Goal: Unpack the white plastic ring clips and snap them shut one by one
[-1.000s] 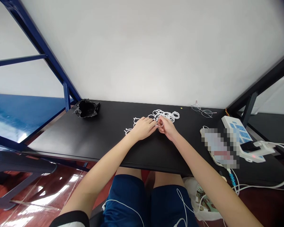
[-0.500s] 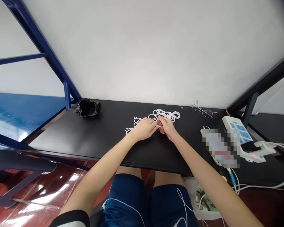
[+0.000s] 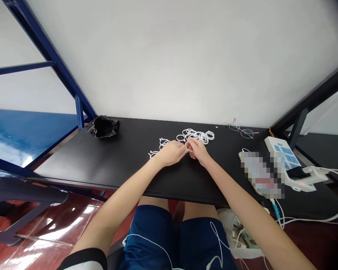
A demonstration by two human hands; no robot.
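Observation:
Over the black desk [image 3: 124,161] my left hand [image 3: 172,153] and my right hand [image 3: 198,151] meet, fingertips pinched on one white ring [image 3: 187,145]. It looks like a thin plastic ring with an opening; its ends are hidden by my fingers. Just behind my right hand lies a pile of closed-looking white rings [image 3: 202,137]. Left of my left hand rest a few opened white rings [image 3: 153,154], their small end knobs sticking out.
A crumpled black plastic bag [image 3: 103,127] stands open at the far left. Eyeglasses [image 3: 243,132] lie near the wall. On the right are a blurred-out phone [image 3: 260,178] and a white power strip [image 3: 287,159] with plugged-in cables. Blue metal framing [image 3: 64,86] rises at the left.
Both hands stay almost in place, still pinching the ring. The view has shifted very slightly; nothing else visibly differs.

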